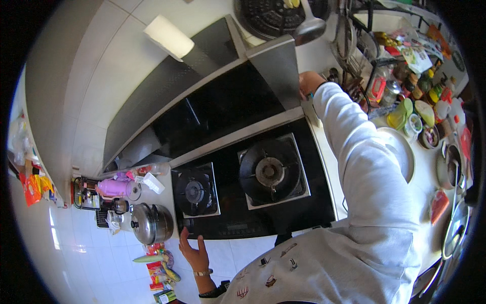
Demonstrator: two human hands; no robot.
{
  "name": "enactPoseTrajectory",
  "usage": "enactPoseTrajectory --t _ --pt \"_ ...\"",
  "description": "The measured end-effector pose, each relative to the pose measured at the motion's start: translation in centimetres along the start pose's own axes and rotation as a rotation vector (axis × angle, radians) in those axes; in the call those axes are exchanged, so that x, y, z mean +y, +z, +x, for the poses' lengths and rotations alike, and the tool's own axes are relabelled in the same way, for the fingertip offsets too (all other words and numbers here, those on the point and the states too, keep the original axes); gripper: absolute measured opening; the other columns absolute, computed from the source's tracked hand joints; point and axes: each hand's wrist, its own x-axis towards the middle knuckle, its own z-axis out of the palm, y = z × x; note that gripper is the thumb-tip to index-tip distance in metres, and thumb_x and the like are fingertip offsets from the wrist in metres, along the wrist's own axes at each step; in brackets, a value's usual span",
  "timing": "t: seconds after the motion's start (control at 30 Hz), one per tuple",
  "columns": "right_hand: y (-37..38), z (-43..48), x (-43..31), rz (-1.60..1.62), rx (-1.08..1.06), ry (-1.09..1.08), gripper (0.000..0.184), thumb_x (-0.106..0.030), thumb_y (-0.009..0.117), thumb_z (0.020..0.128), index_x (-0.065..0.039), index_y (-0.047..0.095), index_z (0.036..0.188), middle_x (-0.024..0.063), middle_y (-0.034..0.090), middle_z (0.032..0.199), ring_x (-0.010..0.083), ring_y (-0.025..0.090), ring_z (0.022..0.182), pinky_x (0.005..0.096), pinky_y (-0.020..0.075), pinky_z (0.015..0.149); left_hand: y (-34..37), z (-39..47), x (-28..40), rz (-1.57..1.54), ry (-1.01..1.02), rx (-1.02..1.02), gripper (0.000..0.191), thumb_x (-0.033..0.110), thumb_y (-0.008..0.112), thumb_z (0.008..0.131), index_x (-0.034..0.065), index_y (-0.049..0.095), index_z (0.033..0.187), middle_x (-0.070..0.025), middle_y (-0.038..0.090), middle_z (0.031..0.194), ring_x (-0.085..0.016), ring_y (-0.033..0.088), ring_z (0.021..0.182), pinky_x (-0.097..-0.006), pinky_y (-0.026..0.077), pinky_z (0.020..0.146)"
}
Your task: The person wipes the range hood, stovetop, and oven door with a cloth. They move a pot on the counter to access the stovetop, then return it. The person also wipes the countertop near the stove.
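Note:
A black glass gas hob [228, 224] with two burners lies below me. My left hand [194, 252] is at its front left corner, fingers apart and holding nothing. Its fingertips are close to a dark control knob [187, 226]; contact cannot be told. My right arm stretches far forward, past the right side of the hob. Beside the grey side panel [277, 72] of the range hood is my right hand [311, 82], its fingers mostly hidden. Whether it holds something I cannot tell. The large right burner [270, 171] and smaller left burner [194, 192] carry no pots.
A lidded steel pot [152, 224] stands left of the hob near a purple thermos flask [114, 188]. A white plate [398, 155], several bottles and bowls crowd the right counter. At the back hang a ladle [309, 28] and a skimmer [343, 43]. A paper roll [169, 37] sits by the hood.

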Motion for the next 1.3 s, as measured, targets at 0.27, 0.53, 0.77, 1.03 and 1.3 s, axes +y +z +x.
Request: enactPoseTrajectory --t 0.27,0.53,0.77,1.03,1.3 --pt "0.8 0.2 1.4 0.116 0.336 -0.183 0.006 -0.008 0.058 0.082 -0.008 0.062 0.086 0.0135 0.06 0.085 0.0269 0.058 0.08 0.037 0.0479 0.062 0.0 -1.5 -1.3 -0.017 -0.045 -0.016 0.054 0.012 0.065 0.076 0.0062 0.045 0.126 -0.0118 0.053 0.118 -0.026 0.053 0.103 -0.0459 0.03 0.096" --pt "4.1 -14.6 -5.5 0.745 0.467 -0.354 0.011 -0.016 0.049 0.09 -0.009 0.057 0.092 0.0049 0.06 0.089 0.0173 0.06 0.078 0.033 0.0536 0.063 2.5 0.0 -1.8 -0.216 0.063 -0.085 0.051 0.014 0.066 0.077 0.0044 0.047 0.124 -0.0137 0.051 0.122 -0.025 0.054 0.102 -0.0396 0.032 0.096" --pt "17.0 -25.3 -11.8 0.758 0.646 -1.161 0.013 -0.014 0.055 0.089 -0.009 0.052 0.102 0.0011 0.057 0.096 0.0131 0.058 0.087 0.0312 0.0525 0.075 3.2 2.2 -4.1 -0.357 0.227 -0.202 0.052 0.011 0.067 0.076 0.0064 0.047 0.123 -0.0116 0.051 0.122 -0.024 0.055 0.102 -0.0384 0.032 0.098" --pt "18.5 -20.1 -15.7 0.181 1.483 -1.064 0.026 -0.016 0.067 0.08 -0.002 0.057 0.1 0.005 0.062 0.089 0.012 0.055 0.081 0.0255 0.0443 0.076 0.2 2.8 -12.4 -0.303 0.212 -0.184 0.052 0.01 0.066 0.075 0.0059 0.048 0.123 -0.0124 0.051 0.122 -0.024 0.056 0.1 -0.038 0.034 0.096" --pt "18.2 -16.7 -12.7 0.088 1.662 -1.059 0.024 -0.023 0.067 0.082 -0.005 0.057 0.094 0.0071 0.06 0.08 0.0159 0.055 0.076 0.0286 0.0451 0.071 -1.7 -1.1 -17.5 -0.276 -0.008 -0.159 0.052 0.006 0.065 0.075 0.0058 0.047 0.124 -0.0131 0.052 0.119 -0.025 0.056 0.094 -0.0375 0.04 0.088"
